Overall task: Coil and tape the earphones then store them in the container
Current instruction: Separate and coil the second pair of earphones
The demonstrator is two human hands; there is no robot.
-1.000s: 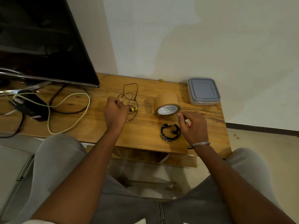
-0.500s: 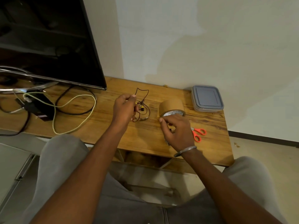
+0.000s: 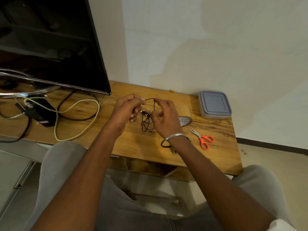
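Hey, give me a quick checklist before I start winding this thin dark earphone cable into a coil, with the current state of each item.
1. Both hands on the cable: ok. Left hand and right hand pinch the thin dark earphone cable above the wooden table.
2. Cable free of tangles: not ok, loose loops hang below the hands.
3. Brown tape roll within reach: ok, just behind the right hand.
4. Orange-handled scissors ready: ok, lying right of the wrist.
5. Grey lidded plastic container open: not ok, lid is on.
6. Earbuds undamaged: cannot tell.
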